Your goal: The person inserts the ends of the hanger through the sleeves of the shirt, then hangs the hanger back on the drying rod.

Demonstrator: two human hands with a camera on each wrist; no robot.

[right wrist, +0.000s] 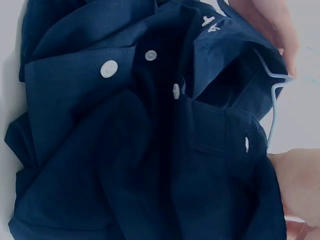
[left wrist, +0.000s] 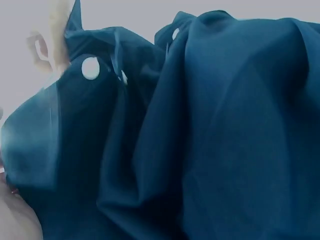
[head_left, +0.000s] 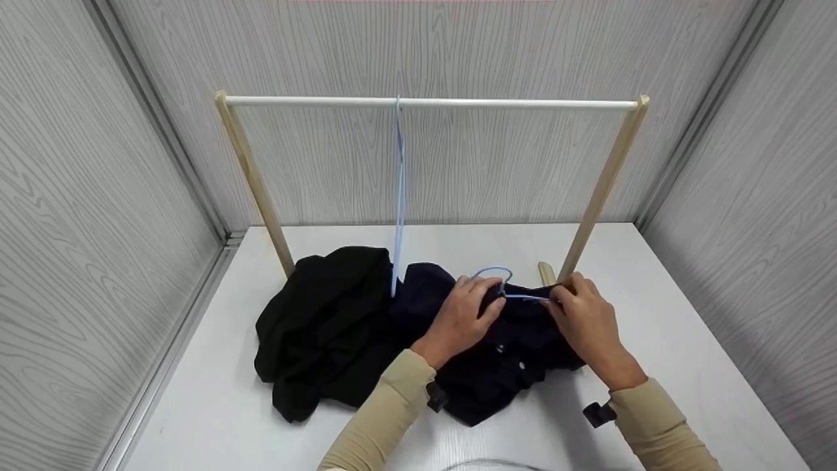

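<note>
A dark navy button-up shirt (head_left: pixel 484 386) lies crumpled on the table, with white buttons showing down its front. Inside its neck opening sits a light blue wire hanger (head_left: pixel 523 297), whose hook stands up above the fabric; the hanger's shoulder bend also shows in the right wrist view (right wrist: pixel 273 110). My left hand (head_left: pixel 461 317) pinches the shirt's upper edge close to the hook. To the right, my right hand (head_left: pixel 585 320) pinches the shirt's edge beside one hanger arm; whether it grips the wire too is hidden. Navy cloth fills most of the left wrist view.
Behind the clothes stands a rack with a white rail (head_left: pixel 294 101) and wooden legs (head_left: pixel 605 176). A second blue hanger (head_left: pixel 399 190) hangs from the rail's middle. A heaped black garment (head_left: pixel 327 320) lies at left, against the shirt. A grey cable (head_left: pixel 490 462) crosses the table's front edge.
</note>
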